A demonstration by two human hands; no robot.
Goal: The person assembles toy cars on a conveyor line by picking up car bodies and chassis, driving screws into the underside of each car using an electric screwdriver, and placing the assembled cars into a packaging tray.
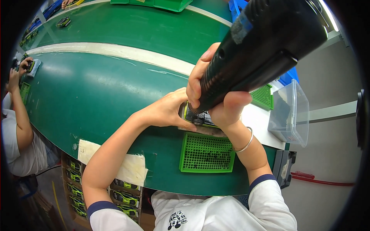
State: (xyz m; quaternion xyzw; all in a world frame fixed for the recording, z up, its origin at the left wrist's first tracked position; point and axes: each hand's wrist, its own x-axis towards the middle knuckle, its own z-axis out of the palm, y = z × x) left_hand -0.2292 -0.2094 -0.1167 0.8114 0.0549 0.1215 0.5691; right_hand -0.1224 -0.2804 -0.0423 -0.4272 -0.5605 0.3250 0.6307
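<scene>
My right hand [228, 112] is wrapped round a thick black electric screwdriver [266, 50], held tilted with its lower end over the work. Beneath it sits a small black and yellow-green toy car part [203, 118], partly covered by the tool and my fingers. My left hand [171, 109] grips this part from its left side, thumb along the near edge and fingers at the far edge. The driver's tip is hidden. Just nearer to me lies a green perforated tray [182, 158] with small dark pieces, probably screws, in its holes.
At right stand another green tray [273, 103] and a clear plastic bin [293, 113]. Cardboard boxes [66, 181] of yellow-green toy cars sit below the table edge. A cardboard piece [133, 169] lies on that edge. At left, a co-worker's hands [25, 67] handle a similar part.
</scene>
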